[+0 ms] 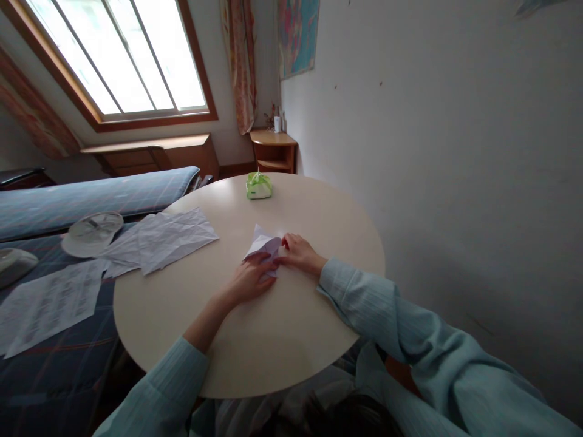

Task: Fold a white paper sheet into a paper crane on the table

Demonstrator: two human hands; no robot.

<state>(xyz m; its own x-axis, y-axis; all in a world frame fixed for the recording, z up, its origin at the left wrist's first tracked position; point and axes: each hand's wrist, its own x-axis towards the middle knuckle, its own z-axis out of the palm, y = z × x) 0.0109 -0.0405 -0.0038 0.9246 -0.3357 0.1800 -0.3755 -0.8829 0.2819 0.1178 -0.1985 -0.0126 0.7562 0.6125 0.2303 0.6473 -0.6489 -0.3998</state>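
Note:
A small folded sheet of white paper [265, 244] sits near the middle of the round table, one pointed corner standing up at the back. My left hand [251, 279] lies over its near left side, fingers stretched out and spread across the paper, pressing it to the tabletop. On the right edge, my right hand [298, 254] has its thumb and fingers closed on the paper in a pinch. Part of the paper's lower half is hidden under the fingers.
The cream round table [273, 346] carries a green tissue pack [259, 186] at its far side. Creased paper sheets [177, 240] overhang its left edge. Beside it, a plaid sofa [50, 376] bears a printed sheet [54, 297] and a white cap [91, 235]. A wall [455, 182] stands to the right.

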